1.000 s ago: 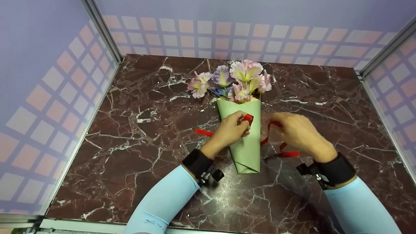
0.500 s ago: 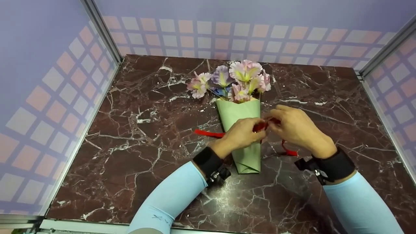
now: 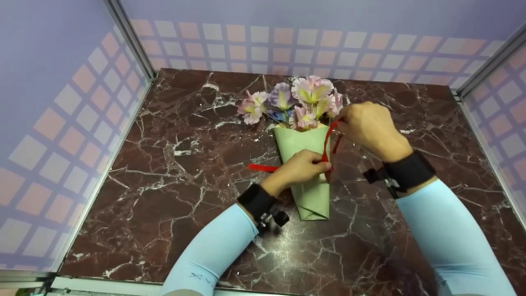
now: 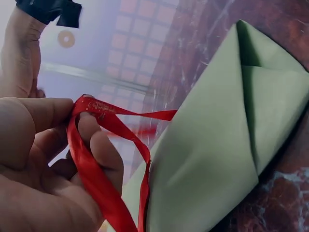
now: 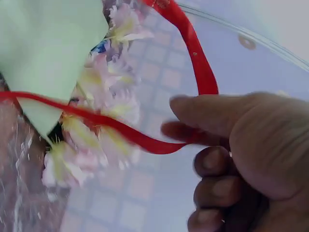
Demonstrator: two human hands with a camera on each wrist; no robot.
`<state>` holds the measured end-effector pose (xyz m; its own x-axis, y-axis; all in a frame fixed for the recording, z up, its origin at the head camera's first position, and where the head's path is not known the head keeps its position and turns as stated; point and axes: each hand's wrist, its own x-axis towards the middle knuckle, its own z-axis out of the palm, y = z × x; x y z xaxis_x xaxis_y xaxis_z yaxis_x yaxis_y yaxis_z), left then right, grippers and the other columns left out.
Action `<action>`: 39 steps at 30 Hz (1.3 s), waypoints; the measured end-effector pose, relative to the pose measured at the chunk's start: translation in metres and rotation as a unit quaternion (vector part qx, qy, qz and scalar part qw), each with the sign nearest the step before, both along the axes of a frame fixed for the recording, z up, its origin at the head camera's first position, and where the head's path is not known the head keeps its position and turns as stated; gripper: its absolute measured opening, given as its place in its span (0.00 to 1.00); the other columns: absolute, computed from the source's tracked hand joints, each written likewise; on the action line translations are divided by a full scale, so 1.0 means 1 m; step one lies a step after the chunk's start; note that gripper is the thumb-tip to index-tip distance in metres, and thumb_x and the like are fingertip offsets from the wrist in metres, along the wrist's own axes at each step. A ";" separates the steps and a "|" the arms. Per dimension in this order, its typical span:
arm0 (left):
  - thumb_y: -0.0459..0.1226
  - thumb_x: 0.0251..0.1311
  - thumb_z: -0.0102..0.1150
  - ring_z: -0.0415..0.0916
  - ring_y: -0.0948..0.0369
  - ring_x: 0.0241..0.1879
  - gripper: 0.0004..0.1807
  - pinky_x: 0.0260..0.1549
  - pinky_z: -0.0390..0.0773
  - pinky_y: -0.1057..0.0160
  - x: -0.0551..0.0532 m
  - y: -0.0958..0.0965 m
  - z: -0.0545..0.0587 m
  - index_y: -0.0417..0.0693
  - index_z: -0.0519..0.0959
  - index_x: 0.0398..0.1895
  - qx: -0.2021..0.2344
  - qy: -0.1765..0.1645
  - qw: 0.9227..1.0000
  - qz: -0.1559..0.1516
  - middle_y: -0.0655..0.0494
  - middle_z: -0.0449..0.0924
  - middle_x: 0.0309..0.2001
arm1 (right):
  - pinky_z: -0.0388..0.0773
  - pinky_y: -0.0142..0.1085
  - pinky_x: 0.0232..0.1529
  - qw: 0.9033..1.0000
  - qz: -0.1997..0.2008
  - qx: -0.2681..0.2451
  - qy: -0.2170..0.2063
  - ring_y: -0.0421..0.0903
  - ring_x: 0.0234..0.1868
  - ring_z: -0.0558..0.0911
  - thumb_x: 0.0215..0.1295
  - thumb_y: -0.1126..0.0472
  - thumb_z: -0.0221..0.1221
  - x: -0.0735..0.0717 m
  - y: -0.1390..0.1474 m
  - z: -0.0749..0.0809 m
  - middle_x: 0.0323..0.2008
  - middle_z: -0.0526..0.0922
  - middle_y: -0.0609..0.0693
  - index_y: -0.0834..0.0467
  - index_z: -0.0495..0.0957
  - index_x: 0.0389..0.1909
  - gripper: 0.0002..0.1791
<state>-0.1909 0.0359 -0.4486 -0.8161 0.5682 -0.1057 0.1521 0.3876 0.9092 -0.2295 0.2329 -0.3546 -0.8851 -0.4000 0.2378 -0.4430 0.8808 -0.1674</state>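
Observation:
A bouquet of pink and purple flowers [image 3: 311,90], wrapped in pale green paper [image 3: 312,197], lies on the marble-patterned table. My left hand [image 3: 302,166] is over the middle of the wrap and pinches a red ribbon [image 4: 89,166] between thumb and fingers. Printed lettering shows on the ribbon in the left wrist view. Up and to the right, beside the blooms, my right hand [image 3: 367,127] pinches another stretch of the same ribbon, which runs taut down to the left hand. In the right wrist view the ribbon [image 5: 205,72] loops through the thumb and forefinger.
One flat ribbon tail [image 3: 261,167] sticks out left of the wrap. The dark red marble-patterned table [image 3: 185,230] is bounded by a left wall panel [image 3: 61,131] and a back panel [image 3: 287,45] with pink and white squares.
My right hand came in to meet the left at the ribbon, then rose up and away, drawing the ribbon along. The ribbon end that lay at right has lifted off the table.

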 end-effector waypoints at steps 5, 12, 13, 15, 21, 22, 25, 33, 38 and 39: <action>0.39 0.78 0.56 0.66 0.65 0.19 0.13 0.20 0.67 0.68 -0.004 -0.007 -0.001 0.42 0.87 0.39 0.086 -0.100 0.991 0.021 0.58 0.74 0.20 | 0.87 0.53 0.47 0.988 0.035 -0.104 -0.112 0.59 0.44 0.89 0.68 0.68 0.58 -0.011 -0.018 -0.007 0.48 0.90 0.60 0.61 0.77 0.66 0.25; 0.37 0.78 0.56 0.74 0.64 0.25 0.11 0.26 0.76 0.65 -0.008 -0.010 -0.002 0.42 0.84 0.38 0.127 -0.139 0.981 0.036 0.57 0.77 0.23 | 0.85 0.40 0.38 0.940 0.046 -0.199 -0.273 0.48 0.36 0.84 0.81 0.58 0.54 0.009 -0.011 -0.036 0.39 0.86 0.57 0.61 0.82 0.48 0.12; 0.37 0.78 0.55 0.74 0.64 0.25 0.11 0.26 0.76 0.65 -0.008 -0.010 -0.002 0.41 0.85 0.41 0.128 -0.138 0.981 0.035 0.56 0.77 0.23 | 0.84 0.39 0.38 0.928 0.056 -0.211 -0.302 0.48 0.37 0.83 0.82 0.56 0.53 0.011 -0.008 -0.041 0.40 0.85 0.56 0.61 0.81 0.47 0.13; 0.39 0.79 0.56 0.75 0.64 0.25 0.13 0.27 0.76 0.65 -0.008 -0.011 -0.002 0.40 0.84 0.40 0.130 -0.136 0.982 0.034 0.56 0.77 0.23 | 0.82 0.37 0.42 0.905 0.075 -0.232 -0.349 0.49 0.40 0.83 0.83 0.54 0.53 0.014 0.000 -0.051 0.42 0.85 0.56 0.61 0.79 0.50 0.14; 0.39 0.78 0.57 0.75 0.64 0.24 0.13 0.27 0.78 0.66 -0.007 -0.012 -0.002 0.43 0.83 0.34 0.132 -0.142 0.980 0.054 0.56 0.78 0.23 | 0.81 0.33 0.42 0.884 0.099 -0.265 -0.372 0.48 0.42 0.85 0.76 0.59 0.63 0.017 0.013 -0.068 0.41 0.87 0.55 0.63 0.78 0.52 0.13; 0.38 0.78 0.57 0.75 0.64 0.23 0.13 0.26 0.78 0.66 -0.007 -0.012 -0.002 0.44 0.83 0.34 0.129 -0.140 0.980 0.058 0.56 0.78 0.23 | 0.80 0.33 0.40 0.885 0.098 -0.266 -0.369 0.48 0.39 0.84 0.75 0.60 0.64 0.017 0.014 -0.069 0.38 0.86 0.54 0.63 0.78 0.51 0.12; 0.38 0.78 0.58 0.75 0.64 0.22 0.14 0.25 0.77 0.65 -0.006 -0.012 -0.002 0.45 0.83 0.30 0.113 -0.128 0.983 0.068 0.56 0.78 0.22 | 0.79 0.31 0.35 0.884 0.090 -0.286 -0.358 0.45 0.34 0.82 0.74 0.61 0.64 0.020 0.017 -0.069 0.32 0.82 0.50 0.65 0.79 0.50 0.12; 0.35 0.76 0.60 0.77 0.63 0.23 0.05 0.25 0.77 0.67 -0.006 -0.013 -0.005 0.43 0.80 0.40 0.142 -0.146 0.975 0.084 0.56 0.81 0.24 | 0.74 0.32 0.23 0.915 0.087 -0.283 -0.273 0.41 0.23 0.77 0.69 0.61 0.70 0.030 0.013 -0.071 0.27 0.79 0.48 0.56 0.79 0.61 0.21; 0.30 0.72 0.62 0.81 0.60 0.26 0.16 0.29 0.81 0.64 -0.008 -0.016 -0.005 0.39 0.69 0.57 0.188 -0.175 0.961 0.104 0.52 0.85 0.31 | 0.67 0.34 0.19 0.972 0.136 -0.123 -0.144 0.38 0.17 0.71 0.65 0.55 0.73 0.040 0.000 -0.076 0.21 0.76 0.47 0.49 0.78 0.71 0.33; 0.30 0.72 0.62 0.81 0.59 0.26 0.20 0.30 0.82 0.64 -0.008 -0.017 -0.005 0.38 0.67 0.60 0.192 -0.178 0.959 0.106 0.52 0.85 0.32 | 0.68 0.35 0.21 0.977 0.142 -0.103 -0.118 0.39 0.17 0.72 0.65 0.54 0.73 0.041 -0.002 -0.077 0.22 0.79 0.48 0.49 0.79 0.70 0.32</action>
